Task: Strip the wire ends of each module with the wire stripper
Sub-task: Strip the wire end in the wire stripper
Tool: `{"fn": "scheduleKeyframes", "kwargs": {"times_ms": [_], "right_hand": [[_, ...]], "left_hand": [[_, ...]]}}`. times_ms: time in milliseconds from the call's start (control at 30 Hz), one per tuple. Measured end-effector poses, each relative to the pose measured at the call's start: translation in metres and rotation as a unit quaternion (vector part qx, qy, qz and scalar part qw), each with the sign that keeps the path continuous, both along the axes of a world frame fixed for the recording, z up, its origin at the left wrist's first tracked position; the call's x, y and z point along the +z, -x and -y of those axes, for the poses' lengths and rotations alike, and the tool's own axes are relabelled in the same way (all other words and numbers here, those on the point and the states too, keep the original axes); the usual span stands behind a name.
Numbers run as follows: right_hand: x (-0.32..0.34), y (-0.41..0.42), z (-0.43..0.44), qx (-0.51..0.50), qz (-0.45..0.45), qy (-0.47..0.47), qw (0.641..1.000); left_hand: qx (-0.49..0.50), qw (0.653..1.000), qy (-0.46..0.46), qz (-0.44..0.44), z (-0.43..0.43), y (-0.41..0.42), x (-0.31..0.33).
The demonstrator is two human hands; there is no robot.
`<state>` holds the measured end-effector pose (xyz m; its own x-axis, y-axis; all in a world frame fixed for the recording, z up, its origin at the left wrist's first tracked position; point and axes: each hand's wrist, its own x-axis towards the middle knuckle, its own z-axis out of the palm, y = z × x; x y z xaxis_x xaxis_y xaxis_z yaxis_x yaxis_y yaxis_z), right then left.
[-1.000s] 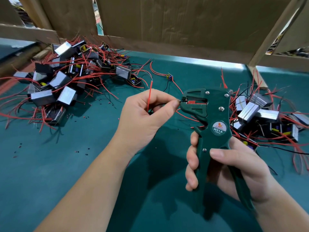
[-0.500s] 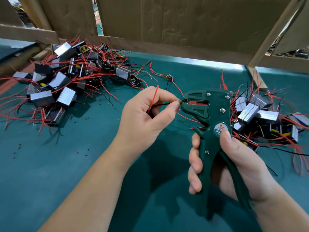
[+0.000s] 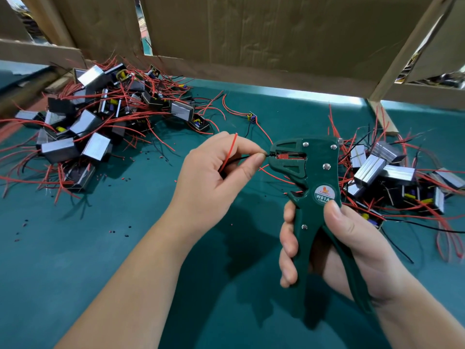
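My bench is covered in a teal-green mat [image 3: 75,260], walled at the back by cardboard panels [image 3: 251,34]. On my left lies a heap of modules [image 3: 83,132], grey metal-cased blocks tangled in red and black leads. On my right sits a second heap [image 3: 382,177] of the same sort. Between them, near the back, one small bare component [image 3: 251,117] rests alone with its red and black leads. Tiny red and black insulation scraps [image 3: 118,230] dot the mat (mostly on the left side).
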<state>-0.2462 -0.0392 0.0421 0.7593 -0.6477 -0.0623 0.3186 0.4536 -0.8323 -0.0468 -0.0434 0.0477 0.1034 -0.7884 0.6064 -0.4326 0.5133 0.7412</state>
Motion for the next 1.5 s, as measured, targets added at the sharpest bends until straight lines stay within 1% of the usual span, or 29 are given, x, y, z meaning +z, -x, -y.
{"fn": "scheduleKeyframes", "kwargs": {"times_ms": [233, 400, 467, 533, 633, 800, 867, 933, 1000, 1067, 1167, 1267, 1400, 1500], "right_hand": [[0.001, 0.000, 0.000, 0.009, 0.008, -0.006, 1.000], [0.003, -0.001, -0.002, -0.017, -0.023, 0.006, 1.000], [0.005, -0.002, -0.002, -0.027, -0.040, 0.002, 0.999], [0.006, -0.005, -0.003, -0.040, -0.061, -0.005, 0.997], [0.005, -0.009, -0.005, -0.064, -0.086, -0.007, 0.994], [0.002, -0.011, -0.010, -0.084, -0.108, 0.004, 0.991], [0.001, -0.012, -0.012, -0.113, -0.132, 0.011, 0.985], [0.000, -0.015, -0.009, -0.154, -0.147, -0.009, 0.977], [0.002, -0.013, -0.003, -0.169, -0.123, -0.064, 0.976], [0.006, -0.009, 0.004, -0.150, -0.071, -0.127, 0.978], [0.006, -0.004, 0.009, -0.133, -0.022, -0.179, 0.975], [0.005, -0.002, 0.009, -0.127, 0.009, -0.204, 0.971], [0.003, -0.001, 0.010, -0.107, 0.004, -0.214, 0.971], [0.001, -0.003, 0.008, -0.087, 0.016, -0.221, 0.971]], "left_hand": [[-0.004, 1.000, -0.005, -0.004, 0.000, 0.001, 0.000], [0.002, 1.000, -0.006, 0.010, 0.000, 0.002, -0.001], [-0.005, 0.999, -0.029, 0.020, 0.000, 0.004, -0.003], [-0.013, 0.998, -0.058, 0.002, 0.000, 0.006, -0.006], [-0.015, 0.997, -0.076, -0.021, 0.000, 0.008, -0.009], [0.005, 0.993, -0.108, -0.050, 0.001, 0.007, -0.007], [0.011, 0.989, -0.129, -0.065, 0.002, 0.006, -0.008], [0.030, 0.986, -0.152, -0.069, 0.005, 0.006, -0.009], [0.024, 0.980, -0.173, -0.097, 0.006, 0.005, -0.009], [0.020, 0.976, -0.178, -0.123, 0.008, 0.004, -0.009], [0.030, 0.977, -0.171, -0.124, 0.010, 0.001, -0.009], [0.043, 0.981, -0.158, -0.101, 0.011, -0.002, -0.010], [0.055, 0.984, -0.127, -0.108, 0.012, -0.004, -0.012], [0.055, 0.986, -0.102, -0.119, 0.012, -0.003, -0.013]]}}
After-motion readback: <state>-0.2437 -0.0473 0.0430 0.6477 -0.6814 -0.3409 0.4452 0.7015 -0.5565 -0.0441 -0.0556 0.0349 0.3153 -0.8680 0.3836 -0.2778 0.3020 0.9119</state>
